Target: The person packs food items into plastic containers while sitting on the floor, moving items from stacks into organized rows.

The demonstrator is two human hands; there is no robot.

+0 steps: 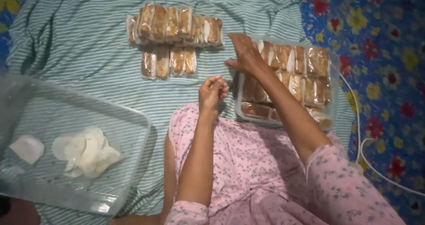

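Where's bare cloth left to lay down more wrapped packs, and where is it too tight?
Free: striped cloth left of the two rows of wrapped packs, and the strip between the lower row and the knee. Crowded: the clear tub of packs, where the right hand rests; the left hand hovers beside it. The clear lid covers the lower left.

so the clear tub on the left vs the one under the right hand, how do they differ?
The left tub is nearly empty, holding only a few white wafers; the right tub is packed with wrapped brown snack packets. The left tub sits tilted near the camera; the right tub lies flat, with the right hand on it. Both are clear plastic.
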